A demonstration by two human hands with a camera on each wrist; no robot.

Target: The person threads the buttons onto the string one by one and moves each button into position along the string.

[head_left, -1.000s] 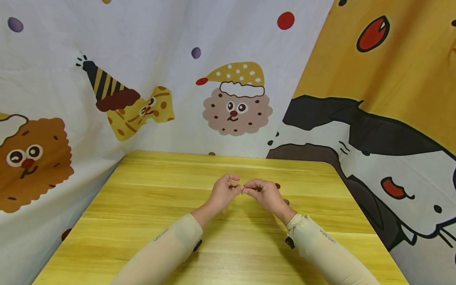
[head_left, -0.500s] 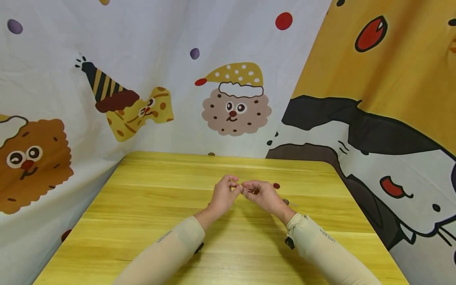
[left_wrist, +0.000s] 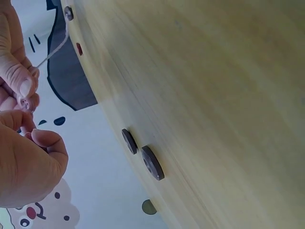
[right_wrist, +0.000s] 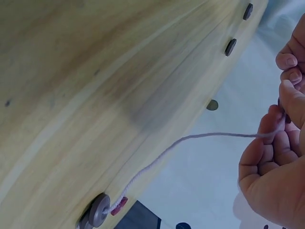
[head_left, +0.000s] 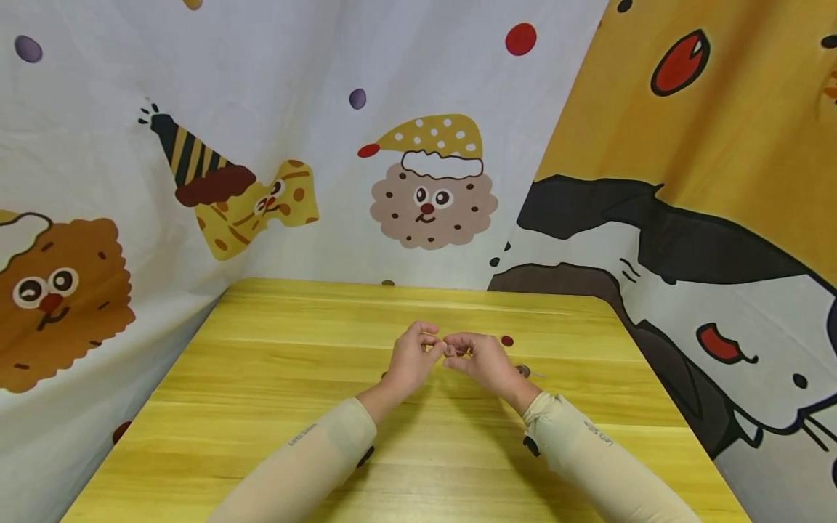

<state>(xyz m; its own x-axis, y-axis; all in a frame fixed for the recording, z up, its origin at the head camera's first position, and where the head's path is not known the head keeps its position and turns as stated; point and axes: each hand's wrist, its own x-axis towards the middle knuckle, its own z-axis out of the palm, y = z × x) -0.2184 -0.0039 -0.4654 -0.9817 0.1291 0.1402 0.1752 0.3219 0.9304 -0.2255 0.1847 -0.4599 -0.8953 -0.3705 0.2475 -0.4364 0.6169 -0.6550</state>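
- String [right_wrist: 209, 135] crosses the right wrist view, from our right hand [right_wrist: 276, 176] down to a brown disc [right_wrist: 99, 210] on the table [right_wrist: 95, 95]. Our right thumb and fingers grip it; a small dark thing among them is too hidden to name.
- By the left wrist view, our left hand [left_wrist: 33, 162] has its fingers curled in, tips close against the right ones; whether they pinch anything, we cannot tell. Two loose discs [left_wrist: 152, 163] lie apart from that hand.
- From the head view, our fingertips meet ahead of us. We judge fine handling of the string's end to be the step; the next move seems to call for a steady right grip and some slack. No container shows; the string seems to enter the brown disc, just right of our right wrist. Beyond our right hand lies a red piece [head_left: 507, 341].
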